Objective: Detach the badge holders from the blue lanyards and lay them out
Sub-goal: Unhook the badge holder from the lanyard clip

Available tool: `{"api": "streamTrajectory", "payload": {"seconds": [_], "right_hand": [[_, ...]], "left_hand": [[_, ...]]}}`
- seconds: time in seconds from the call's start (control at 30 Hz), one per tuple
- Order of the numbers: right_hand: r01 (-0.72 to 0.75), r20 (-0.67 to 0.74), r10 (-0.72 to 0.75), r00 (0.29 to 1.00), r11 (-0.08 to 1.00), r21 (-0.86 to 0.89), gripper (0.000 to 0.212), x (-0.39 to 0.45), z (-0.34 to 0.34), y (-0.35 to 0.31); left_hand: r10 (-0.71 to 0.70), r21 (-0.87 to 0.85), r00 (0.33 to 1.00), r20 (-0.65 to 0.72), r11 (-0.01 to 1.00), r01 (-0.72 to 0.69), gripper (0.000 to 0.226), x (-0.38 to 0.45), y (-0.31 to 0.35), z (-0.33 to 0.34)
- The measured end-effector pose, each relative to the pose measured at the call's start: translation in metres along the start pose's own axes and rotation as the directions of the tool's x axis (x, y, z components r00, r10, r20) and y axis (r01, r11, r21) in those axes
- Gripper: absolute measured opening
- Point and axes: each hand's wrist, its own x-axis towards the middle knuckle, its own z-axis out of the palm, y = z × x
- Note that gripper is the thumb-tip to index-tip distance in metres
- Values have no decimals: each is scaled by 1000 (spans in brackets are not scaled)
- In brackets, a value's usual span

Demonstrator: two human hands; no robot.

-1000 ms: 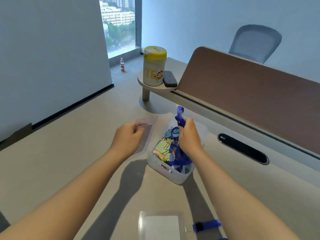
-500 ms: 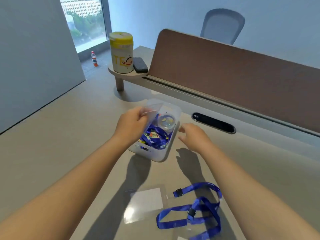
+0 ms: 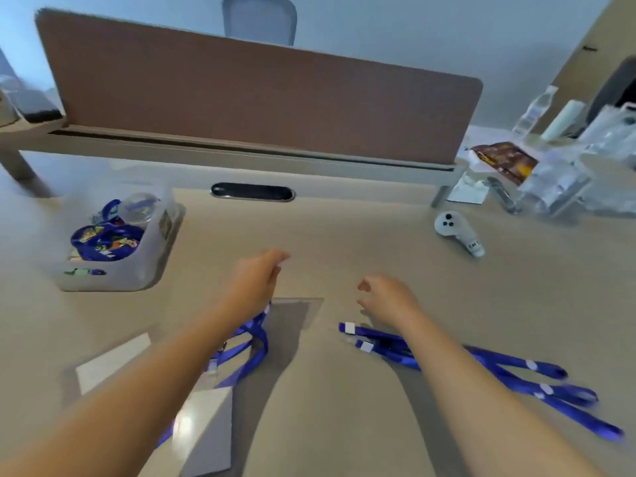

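I see my left hand [image 3: 256,280] and right hand [image 3: 387,297] hovering empty, fingers loosely curled, over a clear badge holder [image 3: 296,313] flat on the desk [image 3: 344,235], blue lanyards [image 3: 481,368] lying beside it.

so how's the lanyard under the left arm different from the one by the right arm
The left lanyard lies in a curved loop, partly hidden by the left arm; the right lanyard is stretched out in long straight strands. The left one overlaps clear badge holders; the right one lies on bare desk. Both are blue and untouched.
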Motion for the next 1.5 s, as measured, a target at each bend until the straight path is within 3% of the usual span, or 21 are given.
{"api": "streamTrajectory", "payload": {"seconds": [0.13, 0.27, 0.47, 0.53, 0.6, 0.67, 0.8, 1.03, 1.2, 1.37, 1.5], "right_hand": [[-51, 51, 48, 998, 996, 69, 33, -14, 31, 37], [20, -1, -20, 1000, 995, 98, 22, -14, 60, 38], [68, 30, -67, 997, 997, -29, 10, -8, 72, 39], [52, 2, -53, 999, 994, 94, 23, -6, 68, 37], [61, -68, -43, 997, 958, 279, 18, -6, 58, 31], [125, -168, -61, 984, 906, 405, 8, -5, 40, 20], [289, -327, -133, 936, 821, 492, 15, -5, 0, -7], [427, -474, -215, 854, 810, 402, 13, -13, -3, -48], [478, -618, -190, 763, 809, 342, 13, -29, 25, -75], [461, -653, -170, 738, 834, 303, 39, -48, 40, -103], [493, -592, -159, 790, 739, 459, 33, -60, 43, -122]], "left_hand": [[-9, 74, 997, 78, 997, 4, 37, -4, 15, 31], [-27, 195, 996, 90, 981, 9, 37, -8, 13, 43], [-70, 222, 992, 103, 974, 46, 37, -10, 6, 47], [-75, 228, 993, 89, 972, 53, 36, -10, 6, 45], [-74, 215, 995, 62, 975, 59, 33, -9, 8, 41], [-62, 183, 998, 27, 981, 56, 31, -6, 9, 36], [-13, 4, 997, -76, 1000, 14, 29, 4, 12, 21], [-6, -352, 976, -218, 933, -72, 27, 4, 5, -3], [-15, -487, 957, -289, 863, -133, 28, -22, -22, -8], [-33, -608, 965, -262, 782, -138, 30, -52, -37, -15], [11, -571, 954, -299, 799, -188, 32, -68, -47, -18]]}}
